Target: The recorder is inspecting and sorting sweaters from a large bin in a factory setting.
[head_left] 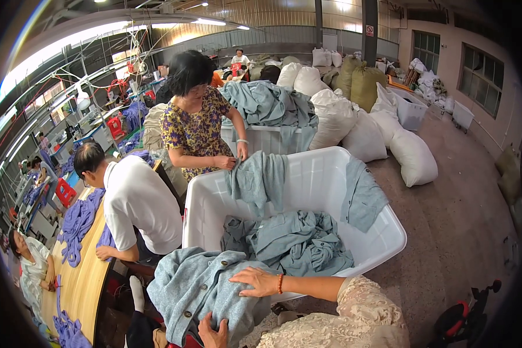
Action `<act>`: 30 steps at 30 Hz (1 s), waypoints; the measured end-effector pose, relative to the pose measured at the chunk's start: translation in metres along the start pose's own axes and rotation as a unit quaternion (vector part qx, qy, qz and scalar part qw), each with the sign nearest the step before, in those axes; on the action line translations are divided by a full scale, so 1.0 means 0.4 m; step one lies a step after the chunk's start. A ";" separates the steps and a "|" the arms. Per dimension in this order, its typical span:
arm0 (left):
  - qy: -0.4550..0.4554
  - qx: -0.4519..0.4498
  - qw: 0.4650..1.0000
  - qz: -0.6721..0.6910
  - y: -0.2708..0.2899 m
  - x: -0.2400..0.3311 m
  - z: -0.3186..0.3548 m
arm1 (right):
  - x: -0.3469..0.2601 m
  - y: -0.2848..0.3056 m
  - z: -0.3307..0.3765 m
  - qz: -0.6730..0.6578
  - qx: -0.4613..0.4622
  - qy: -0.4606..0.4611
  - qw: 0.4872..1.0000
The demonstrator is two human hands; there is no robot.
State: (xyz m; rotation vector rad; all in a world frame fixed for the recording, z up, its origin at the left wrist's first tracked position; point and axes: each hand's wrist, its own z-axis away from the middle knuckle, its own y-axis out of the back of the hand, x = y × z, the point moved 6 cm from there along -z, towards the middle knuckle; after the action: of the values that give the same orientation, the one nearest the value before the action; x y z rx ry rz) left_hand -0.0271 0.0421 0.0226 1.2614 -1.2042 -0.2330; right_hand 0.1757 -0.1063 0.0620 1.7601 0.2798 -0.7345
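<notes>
A bunched pile of blue-grey knit cardigans (185,284) with dark buttons lies in front of me at the near side of a big white plastic bin (383,246). My right hand (260,282), with a beaded bracelet on its wrist, rests flat on the top cardigan, fingers spread. At the lower edge, my left hand (213,333) touches the cardigan's near side, its thumb and fingers apart. More grey-green garments (298,240) lie crumpled inside the bin. One garment (362,194) hangs over its right rim.
Across the bin, a person in a flowered top (197,124) handles a garment (258,180) over the rim. To the left, a person in a white shirt (139,203) sits at a wooden table (84,284) with purple garments. Stuffed white sacks (412,156) stand behind the bin.
</notes>
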 end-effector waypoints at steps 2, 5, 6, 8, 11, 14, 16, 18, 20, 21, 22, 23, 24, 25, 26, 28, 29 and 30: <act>0.024 -0.022 0.999 0.034 0.008 0.001 0.005 | 0.015 -0.001 0.004 -0.015 -0.010 -0.003 1.000; 0.041 -0.027 0.995 0.088 0.026 0.025 0.016 | 0.034 -0.006 0.013 -0.031 -0.017 -0.006 0.999; 0.036 -0.008 0.994 0.106 0.034 0.030 0.021 | 0.033 -0.007 0.014 -0.032 -0.016 -0.006 0.999; 0.043 -0.015 0.992 0.119 0.028 0.016 0.037 | 0.031 -0.012 0.022 -0.031 -0.014 -0.008 0.999; 0.059 -0.022 0.988 0.139 0.029 -0.003 0.055 | 0.029 -0.018 0.029 -0.038 -0.006 -0.010 0.999; 0.079 -0.024 0.985 0.153 0.021 -0.047 0.063 | 0.030 -0.023 0.033 -0.042 0.011 -0.006 0.999; 0.088 0.024 0.957 0.277 0.002 -0.079 0.074 | 0.029 -0.035 0.029 -0.029 0.023 0.006 0.999; 0.112 -0.021 0.955 0.275 -0.001 -0.102 0.062 | 0.049 -0.033 0.023 -0.031 0.039 0.025 0.998; 0.085 -0.003 0.956 0.280 0.034 -0.048 0.052 | 0.054 0.004 0.039 0.017 0.059 -0.014 0.998; 0.105 -0.003 0.947 0.304 0.049 -0.035 0.059 | 0.056 0.014 0.034 0.031 0.054 -0.023 0.998; 0.136 -0.010 0.937 0.321 0.061 -0.017 0.057 | 0.061 0.028 0.025 0.038 0.037 -0.051 0.997; 0.143 -0.008 0.937 0.319 0.056 -0.034 0.078 | 0.057 0.017 0.025 0.034 0.031 -0.049 0.998; 0.132 0.007 0.932 0.337 0.053 -0.035 0.073 | 0.073 0.017 0.018 0.036 0.003 -0.081 0.996; 0.119 0.021 0.927 0.355 0.053 -0.031 0.060 | 0.088 0.022 0.013 0.038 -0.023 -0.113 0.993; 0.117 0.013 0.948 0.295 0.065 -0.028 0.072 | 0.097 0.012 0.016 -0.003 -0.034 -0.109 0.993; 0.080 0.051 0.947 0.308 0.060 -0.037 0.073 | 0.079 0.026 0.015 -0.041 -0.094 -0.042 0.994; 0.093 0.024 0.941 0.324 0.060 -0.039 0.074 | 0.101 0.070 0.003 -0.094 -0.110 -0.055 0.988; 0.106 -0.011 0.935 0.338 0.077 0.000 0.079 | 0.125 0.121 0.001 -0.150 -0.124 -0.073 0.978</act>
State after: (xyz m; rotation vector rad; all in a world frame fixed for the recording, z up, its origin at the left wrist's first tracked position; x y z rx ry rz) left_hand -0.0659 0.0346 0.0421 0.7653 -1.3647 0.3867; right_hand 0.2402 -0.1311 0.0692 1.4352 0.5217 -0.9970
